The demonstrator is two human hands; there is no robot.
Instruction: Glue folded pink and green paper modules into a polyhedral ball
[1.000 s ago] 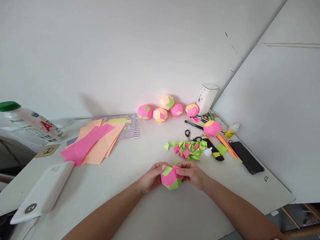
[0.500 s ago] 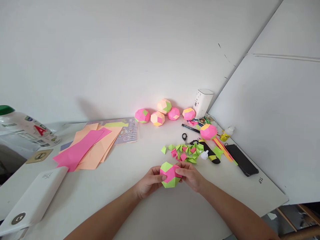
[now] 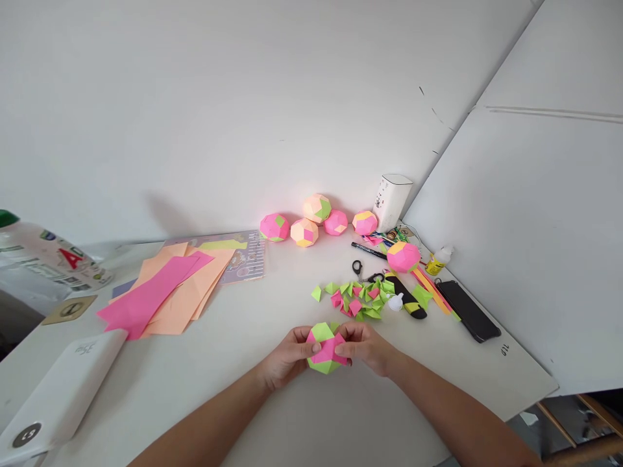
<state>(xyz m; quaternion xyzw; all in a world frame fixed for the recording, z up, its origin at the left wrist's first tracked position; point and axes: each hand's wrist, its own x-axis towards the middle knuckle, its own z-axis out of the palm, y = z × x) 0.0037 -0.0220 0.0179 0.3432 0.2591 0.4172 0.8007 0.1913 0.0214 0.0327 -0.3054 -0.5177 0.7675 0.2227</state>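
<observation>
A pink and green folded paper ball (image 3: 322, 366) is held just above the near part of the table, between both hands. My left hand (image 3: 291, 353) grips its left side, thumb pressed on a pink face. On the right side, my right hand (image 3: 363, 347) pinches a pink part of the ball with thumb and forefinger; its other fingers are partly hidden. Just beyond the hands lies a loose pile of small folded green and pink paper pieces (image 3: 357, 306). A white glue cap or nozzle (image 3: 396, 302) rests at the pile's right edge.
Several finished paper balls (image 3: 304, 232) sit along the wall. Scissors (image 3: 357, 267), a marker (image 3: 368, 250), a cutter (image 3: 413, 305), a glue bottle (image 3: 439, 261) and a black phone (image 3: 470, 311) lie right. Paper sheets (image 3: 156, 292), a white power bank (image 3: 73, 383) and a bottle (image 3: 48, 253) are left.
The ball has turned slightly in my hands, and a green bit now shows at its upper right. My right thumb has shifted left on the pink part. The view has moved a little.
</observation>
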